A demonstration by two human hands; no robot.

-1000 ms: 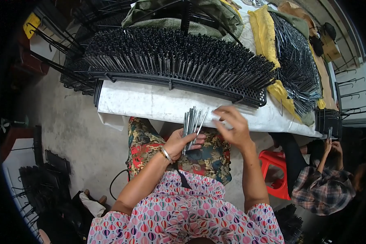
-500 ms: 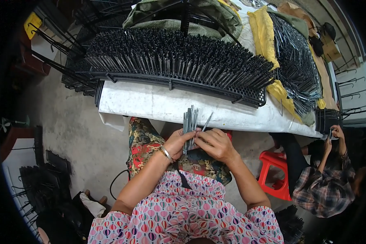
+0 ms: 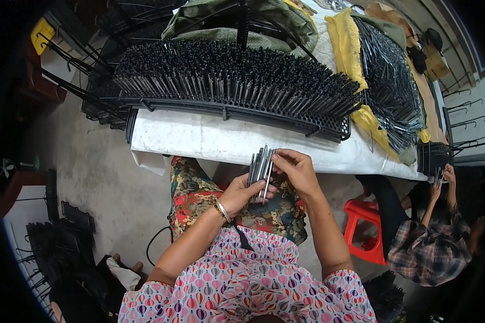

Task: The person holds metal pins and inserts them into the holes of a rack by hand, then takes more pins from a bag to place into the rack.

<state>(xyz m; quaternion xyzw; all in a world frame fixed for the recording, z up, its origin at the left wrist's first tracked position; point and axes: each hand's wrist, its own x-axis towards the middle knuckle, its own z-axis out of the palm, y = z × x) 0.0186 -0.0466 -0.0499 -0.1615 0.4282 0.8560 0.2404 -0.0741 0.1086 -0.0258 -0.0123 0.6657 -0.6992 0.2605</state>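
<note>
My left hand (image 3: pixel 239 195) is closed round a bundle of thin grey metal rods (image 3: pixel 258 171), held above my lap with their ends pointing away from me. At the bundle's right side, my right hand (image 3: pixel 298 171) pinches the upper end of a single rod (image 3: pixel 268 175), which lies alongside the others. Beyond both hands, on the white-covered table (image 3: pixel 199 132), stands a long black perforated rack (image 3: pixel 277 119), densely filled with upright dark rods (image 3: pixel 221 70).
A yellow-edged sack (image 3: pixel 355 54) of loose dark rods (image 3: pixel 390 91) lies at the right of the table. A co-worker (image 3: pixel 428 242) sits at the right, near a red plastic stool (image 3: pixel 361 226). Black metal racks (image 3: pixel 64 237) stand at the lower left.
My right hand has moved up and right, from the middle of the bundle to its upper end. The slanted rod now lies nearly in line with the bundle, which leans further right.
</note>
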